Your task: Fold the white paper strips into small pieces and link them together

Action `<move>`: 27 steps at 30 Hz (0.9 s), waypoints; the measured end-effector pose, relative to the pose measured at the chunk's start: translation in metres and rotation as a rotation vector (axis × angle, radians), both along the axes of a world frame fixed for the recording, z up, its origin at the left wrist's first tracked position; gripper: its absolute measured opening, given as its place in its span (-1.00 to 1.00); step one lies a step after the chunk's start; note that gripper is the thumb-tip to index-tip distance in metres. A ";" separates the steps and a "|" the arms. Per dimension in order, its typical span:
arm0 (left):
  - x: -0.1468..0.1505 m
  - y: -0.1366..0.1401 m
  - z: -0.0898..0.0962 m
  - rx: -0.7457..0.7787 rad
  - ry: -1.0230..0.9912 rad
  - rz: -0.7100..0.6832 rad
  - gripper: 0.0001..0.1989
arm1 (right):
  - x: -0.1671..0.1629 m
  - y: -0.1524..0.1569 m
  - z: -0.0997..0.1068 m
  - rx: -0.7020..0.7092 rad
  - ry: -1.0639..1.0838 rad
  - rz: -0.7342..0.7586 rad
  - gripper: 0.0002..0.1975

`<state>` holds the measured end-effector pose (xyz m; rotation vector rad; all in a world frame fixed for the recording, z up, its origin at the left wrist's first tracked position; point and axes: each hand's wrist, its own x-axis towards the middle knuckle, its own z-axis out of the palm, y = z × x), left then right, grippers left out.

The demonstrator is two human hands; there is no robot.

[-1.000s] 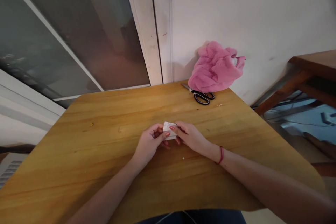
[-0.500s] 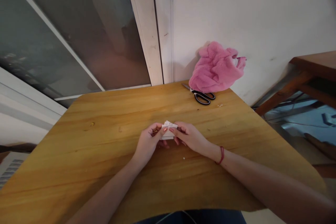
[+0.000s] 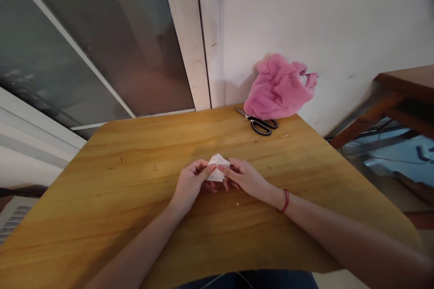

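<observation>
Between my two hands is a small stack of white paper cards (image 3: 217, 172), slightly fanned, with faint dark marks on the top ones. My left hand (image 3: 192, 180) grips the left side, its thumb lying on top and its fingers underneath. From the right, my right hand (image 3: 247, 178) pinches the same stack in the same way; a red cord bracelet (image 3: 286, 200) circles that wrist. The stack is held over the middle of the wooden table (image 3: 152, 239). What the marks say is too small to read.
A pink fluffy cloth (image 3: 280, 88) is heaped at the table's far right edge, against the wall. Black-handled scissors (image 3: 261, 125) lie partly beneath it. Small scraps (image 3: 284, 136) dot the tabletop. A glass-panelled door (image 3: 111, 40) stands behind, and a second wooden table (image 3: 407, 82) is at right.
The paper cards have spread more widely, fanning out at the top between my thumbs. Both hands have shifted only slightly; the cloth and scissors stay where they were.
</observation>
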<state>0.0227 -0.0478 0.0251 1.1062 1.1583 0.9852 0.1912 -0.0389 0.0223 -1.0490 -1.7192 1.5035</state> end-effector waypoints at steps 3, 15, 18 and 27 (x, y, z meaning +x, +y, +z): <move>0.001 0.000 0.002 0.003 -0.036 -0.010 -0.75 | -0.001 0.001 -0.002 -0.008 0.027 0.013 -0.64; 0.000 0.000 0.003 -0.020 -0.063 -0.030 -0.79 | -0.002 0.001 0.003 -0.053 0.115 -0.046 -0.69; 0.000 -0.002 0.002 -0.027 -0.061 -0.020 -0.78 | -0.004 0.000 0.005 -0.099 0.151 -0.024 -0.69; 0.002 0.000 0.004 -0.037 -0.138 -0.072 -0.75 | -0.002 -0.003 -0.002 0.098 -0.061 -0.153 -0.71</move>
